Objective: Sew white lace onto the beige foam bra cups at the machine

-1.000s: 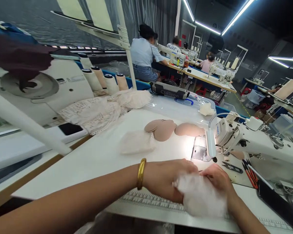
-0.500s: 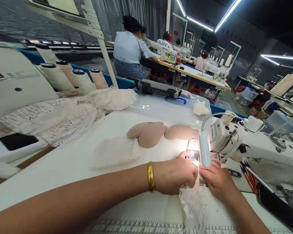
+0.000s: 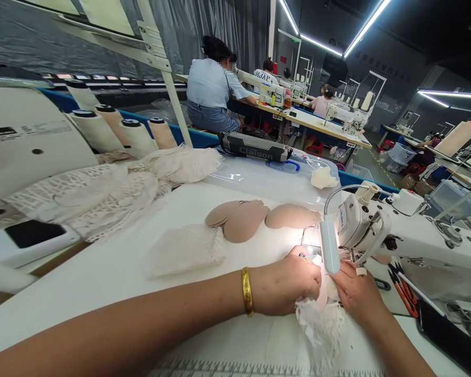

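Observation:
My left hand (image 3: 288, 283), a gold bangle at its wrist, is closed on white lace fabric (image 3: 322, 327) beside the needle area of a sewing machine (image 3: 380, 222). A smooth beige piece shows with the lace between my hands. On the other side of it, my right hand (image 3: 357, 293) lies with fingers stretched flat along the work; the fingertips are partly hidden behind the lit lamp (image 3: 329, 246). Beige moulded cups (image 3: 245, 222) rest on the table beyond my left hand, and another cup (image 3: 292, 215) lies closer to the machine.
A sheer white fabric piece (image 3: 186, 251) lies left of the cups. More lace (image 3: 102, 193) is heaped before several thread cones (image 3: 131, 137). Orange-handled scissors (image 3: 406, 293) and a dark flat object (image 3: 449, 340) are at right. A person (image 3: 212, 89) sits at another machine ahead.
Both hands and the lace have shifted slightly to the right. The lace bunches a little more between them, and the view has tipped up slightly.

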### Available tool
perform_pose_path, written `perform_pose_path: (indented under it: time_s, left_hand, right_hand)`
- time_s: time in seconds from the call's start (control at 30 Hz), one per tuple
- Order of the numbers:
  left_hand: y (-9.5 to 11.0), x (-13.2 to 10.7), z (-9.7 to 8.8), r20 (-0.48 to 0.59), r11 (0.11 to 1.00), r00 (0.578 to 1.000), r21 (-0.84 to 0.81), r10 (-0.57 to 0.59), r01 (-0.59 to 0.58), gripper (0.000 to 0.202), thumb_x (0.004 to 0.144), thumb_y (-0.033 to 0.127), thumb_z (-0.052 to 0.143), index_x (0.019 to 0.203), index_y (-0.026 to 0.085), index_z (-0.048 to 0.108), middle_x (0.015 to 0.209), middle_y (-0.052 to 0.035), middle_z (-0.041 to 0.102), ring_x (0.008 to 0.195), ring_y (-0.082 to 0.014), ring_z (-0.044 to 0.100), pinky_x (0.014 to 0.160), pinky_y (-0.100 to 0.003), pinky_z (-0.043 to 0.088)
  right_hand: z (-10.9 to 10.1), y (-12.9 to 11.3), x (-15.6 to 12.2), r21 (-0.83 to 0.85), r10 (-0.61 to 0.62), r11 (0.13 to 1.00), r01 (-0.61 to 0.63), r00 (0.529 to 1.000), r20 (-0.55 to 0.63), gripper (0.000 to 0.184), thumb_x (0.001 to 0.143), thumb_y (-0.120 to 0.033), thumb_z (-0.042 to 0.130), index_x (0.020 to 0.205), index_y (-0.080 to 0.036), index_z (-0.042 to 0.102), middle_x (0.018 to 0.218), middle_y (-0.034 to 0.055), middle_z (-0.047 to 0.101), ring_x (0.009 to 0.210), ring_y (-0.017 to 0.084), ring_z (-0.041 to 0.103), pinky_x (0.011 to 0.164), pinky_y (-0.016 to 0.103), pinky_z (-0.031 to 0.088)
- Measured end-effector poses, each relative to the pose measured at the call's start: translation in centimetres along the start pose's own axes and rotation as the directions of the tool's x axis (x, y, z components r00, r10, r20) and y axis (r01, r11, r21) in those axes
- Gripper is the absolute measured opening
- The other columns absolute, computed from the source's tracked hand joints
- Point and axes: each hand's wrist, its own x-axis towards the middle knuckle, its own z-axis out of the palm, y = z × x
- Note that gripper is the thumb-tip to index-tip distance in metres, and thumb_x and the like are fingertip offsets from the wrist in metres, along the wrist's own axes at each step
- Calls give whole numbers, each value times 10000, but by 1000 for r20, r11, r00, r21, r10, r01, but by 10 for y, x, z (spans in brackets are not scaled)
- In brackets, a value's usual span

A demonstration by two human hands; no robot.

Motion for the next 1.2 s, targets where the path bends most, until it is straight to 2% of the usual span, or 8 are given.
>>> perform_pose_path:
  time_s: [0.27,0.47,0.6,0.73,0.9,0.97,1.1,1.2]
  left_hand:
    - [1,-1,4,13,998,999,-47,-32,32,272,644,-37,648,743,214,682,892,8,718,766,-169,611,882,-380,351]
    - [1,-3,4,37,998,998,-50,-48,50,318,622,-61,662,760,223,698,920,18,716,773,-161,604,853,-369,346]
    - [0,-1,-2,46,998,998,-38,-46,48,274,665,-30,682,770,223,699,939,11,724,794,-169,611,845,-374,337]
    - [-4,2,-6,39,999,999,-20,-38,39,192,691,9,684,719,197,657,898,14,720,754,-157,590,795,-367,321]
    - [-16,5,-8,20,999,999,-39,-33,34,162,681,53,689,632,176,596,753,36,668,658,-127,513,785,-361,313]
    - [-20,6,-10,12,998,999,-54,-32,33,155,691,65,684,631,183,604,709,42,640,647,-125,497,799,-360,318]
    - [-25,7,-14,8,998,999,-46,-35,35,186,679,27,660,623,172,558,738,40,651,674,-123,511,834,-363,316]
    - [-23,4,-13,8,1000,1000,-5,5,-5,208,625,-3,643,681,185,575,783,20,668,753,-161,561,845,-379,307]
  right_hand:
    - [2,4,-2,26,6,1000,-7,999,32,469,905,-60,457,1262,-262,683,1179,46,739,1077,241,656,976,354,502]
    - [4,6,-5,37,22,999,-22,1000,13,466,905,-62,463,1251,-273,693,1188,54,733,1096,223,665,971,335,520]
    - [2,6,-3,31,10,999,-10,1000,8,436,925,-67,460,1232,-270,695,1152,59,737,1104,219,666,978,340,524]
    - [3,7,-2,16,-5,1000,5,1000,-9,426,948,-75,451,1253,-269,676,1162,59,734,1097,223,666,924,334,537]
    - [6,9,0,-7,5,1000,-5,1000,-18,404,937,-57,449,1178,-257,703,943,61,732,992,219,673,849,309,538]
    - [6,10,1,-9,-13,1000,13,999,-31,414,926,-34,446,1163,-257,703,930,59,723,993,226,663,848,314,534]
    - [3,8,0,-24,-13,1000,12,998,-55,372,918,-21,457,1082,-246,704,960,55,716,956,213,659,804,290,510]
    - [-3,5,-1,4,10,1000,-10,1000,-21,335,932,-60,453,1044,-254,702,994,48,722,931,203,660,765,272,494]
